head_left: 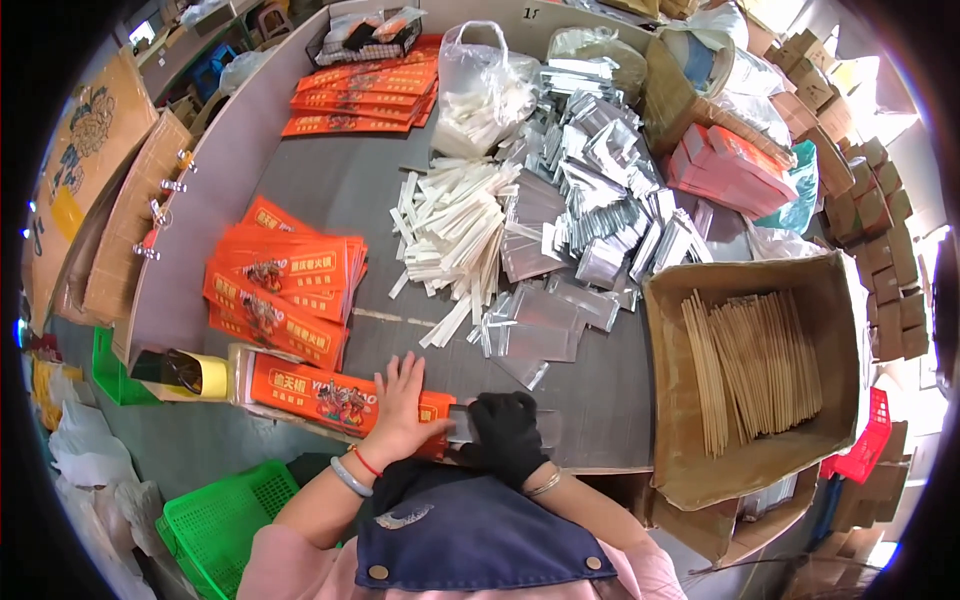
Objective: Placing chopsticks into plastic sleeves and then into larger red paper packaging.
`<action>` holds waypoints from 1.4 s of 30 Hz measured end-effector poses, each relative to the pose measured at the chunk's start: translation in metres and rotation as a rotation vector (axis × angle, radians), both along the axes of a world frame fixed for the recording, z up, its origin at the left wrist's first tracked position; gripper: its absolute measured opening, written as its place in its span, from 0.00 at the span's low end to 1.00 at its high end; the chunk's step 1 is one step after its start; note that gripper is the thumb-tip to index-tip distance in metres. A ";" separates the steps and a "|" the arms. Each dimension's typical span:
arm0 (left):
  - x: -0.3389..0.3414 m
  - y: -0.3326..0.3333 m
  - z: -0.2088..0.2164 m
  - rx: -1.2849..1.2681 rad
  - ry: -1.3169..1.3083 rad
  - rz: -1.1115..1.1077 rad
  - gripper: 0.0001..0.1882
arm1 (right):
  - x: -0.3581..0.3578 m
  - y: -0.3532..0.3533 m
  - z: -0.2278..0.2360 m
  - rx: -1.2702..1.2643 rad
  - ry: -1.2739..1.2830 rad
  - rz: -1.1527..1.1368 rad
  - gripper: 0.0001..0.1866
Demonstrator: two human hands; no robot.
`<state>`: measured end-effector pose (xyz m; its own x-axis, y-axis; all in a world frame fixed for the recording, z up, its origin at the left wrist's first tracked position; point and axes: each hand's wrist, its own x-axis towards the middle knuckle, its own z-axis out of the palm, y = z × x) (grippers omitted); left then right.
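My left hand [402, 410] is bare and lies with its fingers spread across a red printed paper sleeve [315, 393], which lies along the table's near edge. A black glove covers my right hand [508, 432]. Its fingers are curled over a clear flat plastic packet [462, 424] at the sleeve's right end; whether the packet's tip is inside the sleeve I cannot tell. Beyond my left hand lies a loose pile of red sleeves [285, 280]. Further off is a heap of clear packets [600, 190], some spread toward me.
White paper-wrapped strips [455, 225] are heaped mid-table beside a clear plastic bag [480, 90]. More red sleeves [365, 85] lie at the back left. A cardboard box [670, 400] of wooden chopsticks [765, 370] stands at the right. A green basket [225, 520] sits low at the left.
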<state>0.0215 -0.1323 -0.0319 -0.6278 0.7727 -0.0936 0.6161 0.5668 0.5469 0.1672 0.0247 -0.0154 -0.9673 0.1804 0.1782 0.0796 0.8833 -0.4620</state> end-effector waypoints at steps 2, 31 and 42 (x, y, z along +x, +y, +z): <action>-0.011 0.008 -0.002 -0.022 0.002 -0.045 0.50 | -0.004 0.006 0.003 -0.014 0.045 -0.001 0.37; -0.021 0.137 -0.004 0.259 0.218 -0.316 0.17 | 0.192 0.183 -0.040 0.192 0.189 -1.269 0.15; 0.004 0.014 0.029 0.140 0.099 -0.275 0.33 | 0.118 0.098 0.020 -0.081 -0.379 -0.244 0.13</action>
